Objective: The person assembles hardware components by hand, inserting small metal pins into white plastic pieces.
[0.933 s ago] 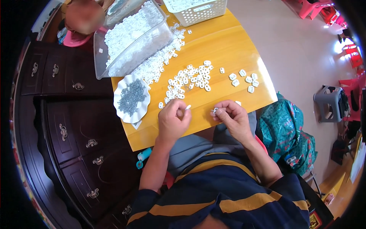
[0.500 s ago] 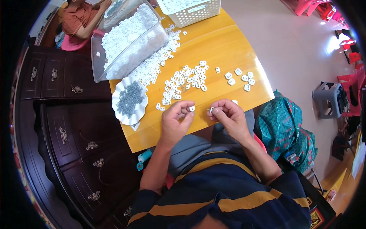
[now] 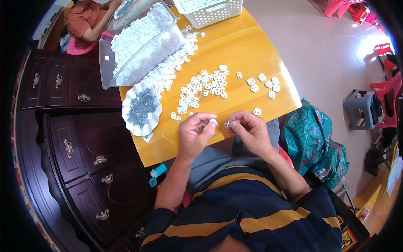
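My left hand (image 3: 192, 134) pinches a small white plastic piece (image 3: 213, 122) between thumb and fingers. Facing it, a short gap away, my right hand (image 3: 252, 133) pinches a tiny piece (image 3: 228, 124) with a grey metallic part showing; its exact kind is too small to make out. Both hands hover over the table's near edge. Just beyond them lies a loose pile of white two-holed plastic pieces (image 3: 203, 88). Several similar pieces (image 3: 268, 84) are spread out at the right, and a single one (image 3: 257, 111) rests near my right fingers.
A white wavy-rimmed dish (image 3: 157, 119) of small grey metal pieces (image 3: 142, 107) stands at the table's left. Behind it are a clear bin (image 3: 110, 80) heaped with white pieces and a white basket (image 3: 218, 19). Dark drawers (image 3: 79, 147) flank the table; another person (image 3: 86, 25) sits far left.
Both hands have shifted slightly, and the right one has come a little closer to the left. The single white piece near my right fingers now shows more fully.
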Available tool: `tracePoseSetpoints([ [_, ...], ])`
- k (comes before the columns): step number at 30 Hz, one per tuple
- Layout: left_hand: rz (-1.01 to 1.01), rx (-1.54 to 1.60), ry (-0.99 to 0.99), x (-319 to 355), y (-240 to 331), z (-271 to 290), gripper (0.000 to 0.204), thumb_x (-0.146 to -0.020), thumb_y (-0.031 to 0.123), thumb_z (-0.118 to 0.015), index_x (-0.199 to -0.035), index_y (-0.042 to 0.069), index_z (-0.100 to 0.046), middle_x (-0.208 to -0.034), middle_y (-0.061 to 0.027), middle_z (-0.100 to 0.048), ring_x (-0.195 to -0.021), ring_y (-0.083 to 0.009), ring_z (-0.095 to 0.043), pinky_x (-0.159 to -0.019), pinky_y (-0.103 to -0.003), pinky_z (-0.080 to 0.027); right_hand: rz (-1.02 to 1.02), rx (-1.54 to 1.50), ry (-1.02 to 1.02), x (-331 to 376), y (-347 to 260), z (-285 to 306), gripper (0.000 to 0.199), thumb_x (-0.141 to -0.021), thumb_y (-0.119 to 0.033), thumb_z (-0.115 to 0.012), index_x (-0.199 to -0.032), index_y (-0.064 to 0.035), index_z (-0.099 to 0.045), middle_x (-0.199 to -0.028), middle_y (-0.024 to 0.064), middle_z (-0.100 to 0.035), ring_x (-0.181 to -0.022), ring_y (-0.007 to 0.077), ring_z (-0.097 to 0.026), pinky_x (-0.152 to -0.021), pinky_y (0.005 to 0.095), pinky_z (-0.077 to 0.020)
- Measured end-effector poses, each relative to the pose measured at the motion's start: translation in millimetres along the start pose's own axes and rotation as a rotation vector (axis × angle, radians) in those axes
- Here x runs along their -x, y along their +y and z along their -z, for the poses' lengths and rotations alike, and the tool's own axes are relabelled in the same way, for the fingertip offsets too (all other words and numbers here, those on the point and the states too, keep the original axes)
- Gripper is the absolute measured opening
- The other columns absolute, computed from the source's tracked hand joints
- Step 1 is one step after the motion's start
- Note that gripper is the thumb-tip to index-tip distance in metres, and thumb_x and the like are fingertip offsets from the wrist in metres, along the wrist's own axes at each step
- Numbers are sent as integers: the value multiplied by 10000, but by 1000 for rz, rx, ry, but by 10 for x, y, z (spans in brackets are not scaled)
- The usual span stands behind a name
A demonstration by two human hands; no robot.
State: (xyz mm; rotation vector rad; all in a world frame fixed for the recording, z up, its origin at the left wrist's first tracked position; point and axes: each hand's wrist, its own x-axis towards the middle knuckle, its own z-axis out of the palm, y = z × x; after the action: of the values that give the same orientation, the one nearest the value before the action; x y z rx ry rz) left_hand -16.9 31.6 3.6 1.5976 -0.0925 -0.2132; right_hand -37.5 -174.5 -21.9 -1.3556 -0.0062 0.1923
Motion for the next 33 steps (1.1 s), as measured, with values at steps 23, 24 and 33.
tracePoseSetpoints([
  [23,-185,-303,-102,-32,89,-65,328,-891,-82,-709,-1206,10,-720,-911,-52,-709,-751,-85,-682,-676,-235,-552,47,110,31,-10,7,-6,123,-995,-62,-691,-1090,16,-697,-854,52,-744,-783,66,-677,-718,250,-558],
  [24,-198,-316,-107,-32,92,-65,329,-893,-77,-712,-1210,11,-719,-912,-57,-712,-755,-93,-689,-680,-240,-556,43,116,30,-9,7,-3,122,-995,-61,-690,-1090,16,-698,-853,51,-744,-781,66,-676,-718,249,-557],
  [33,-166,-315,-125,-30,111,-61,313,-908,-57,-717,-1214,8,-715,-926,-71,-721,-798,-116,-711,-705,-252,-569,26,158,-17,-9,-35,41,127,-1035,-52,-644,-1118,40,-675,-934,48,-741,-857,84,-688,-769,239,-569],
])
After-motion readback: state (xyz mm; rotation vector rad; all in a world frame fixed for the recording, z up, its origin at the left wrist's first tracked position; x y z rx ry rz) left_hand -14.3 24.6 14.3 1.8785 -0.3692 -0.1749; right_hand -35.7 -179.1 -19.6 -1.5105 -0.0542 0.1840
